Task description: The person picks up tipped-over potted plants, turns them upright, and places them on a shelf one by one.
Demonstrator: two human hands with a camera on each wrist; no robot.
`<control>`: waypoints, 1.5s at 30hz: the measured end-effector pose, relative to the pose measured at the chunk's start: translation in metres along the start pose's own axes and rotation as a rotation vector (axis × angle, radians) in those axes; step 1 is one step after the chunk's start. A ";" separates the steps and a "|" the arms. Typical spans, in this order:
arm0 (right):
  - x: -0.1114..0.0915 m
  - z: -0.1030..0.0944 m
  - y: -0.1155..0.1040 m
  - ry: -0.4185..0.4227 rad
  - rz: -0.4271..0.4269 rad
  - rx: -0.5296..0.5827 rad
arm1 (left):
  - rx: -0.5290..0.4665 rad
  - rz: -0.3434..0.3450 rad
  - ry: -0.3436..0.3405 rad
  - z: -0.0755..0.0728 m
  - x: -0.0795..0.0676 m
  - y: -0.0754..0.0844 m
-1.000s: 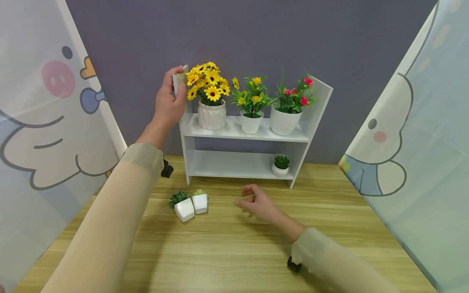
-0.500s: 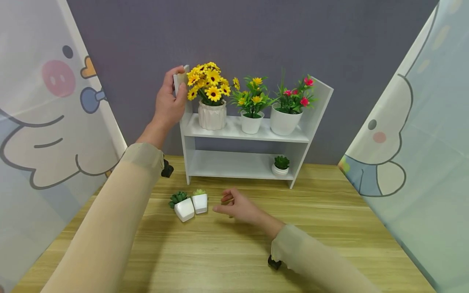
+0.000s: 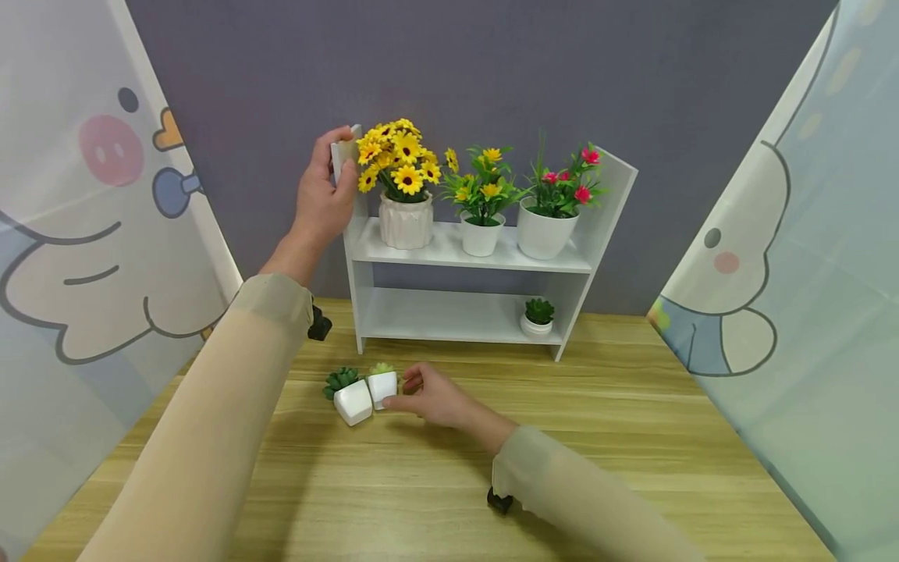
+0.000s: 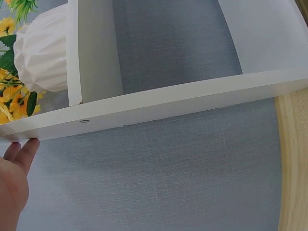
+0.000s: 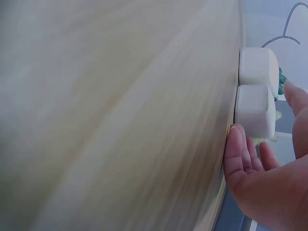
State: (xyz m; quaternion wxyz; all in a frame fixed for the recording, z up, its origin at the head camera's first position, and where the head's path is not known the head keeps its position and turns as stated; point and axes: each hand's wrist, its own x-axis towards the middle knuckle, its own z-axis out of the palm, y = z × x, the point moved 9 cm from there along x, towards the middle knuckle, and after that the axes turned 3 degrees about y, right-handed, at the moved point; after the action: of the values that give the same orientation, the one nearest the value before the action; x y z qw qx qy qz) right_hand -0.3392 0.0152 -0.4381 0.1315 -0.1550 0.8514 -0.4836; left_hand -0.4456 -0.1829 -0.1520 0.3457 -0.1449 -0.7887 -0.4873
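Observation:
My left hand grips the top of the left side panel of a white two-tier shelf. In the left wrist view its fingertips touch that panel's outer face. On the table, two small white pots with artificial succulents lie tipped over side by side: a light green one and a dark green one. My right hand is at the right side of the light green succulent's pot, fingers apart. Its thumb overlaps the pot's lower edge in the head view, and in the right wrist view the fingertips are right beside the pot.
On the upper shelf stand a pot of yellow sunflowers, a smaller yellow-flowered plant and a pink-flowered plant. A dark green succulent sits at the right of the lower shelf. Cartoon-printed curtains flank the wooden table.
My right hand has moved left across the table to the light green succulent's pot. The left hand has stayed on the shelf panel, and the pots have not moved.

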 end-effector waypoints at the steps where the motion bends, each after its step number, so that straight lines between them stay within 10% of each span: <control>1: 0.001 0.001 -0.001 0.013 0.006 -0.001 | 0.001 -0.002 -0.001 0.000 0.000 0.000; 45: 0.017 -0.004 -0.005 0.116 0.016 -0.151 | 0.001 0.035 0.014 -0.001 0.001 0.001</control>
State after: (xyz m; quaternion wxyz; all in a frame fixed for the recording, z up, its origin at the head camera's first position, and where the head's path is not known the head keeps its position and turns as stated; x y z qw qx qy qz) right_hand -0.3556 0.0089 -0.4327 0.0738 -0.1293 0.8929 -0.4249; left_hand -0.4449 -0.1836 -0.1502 0.3596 -0.1549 -0.7840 -0.4816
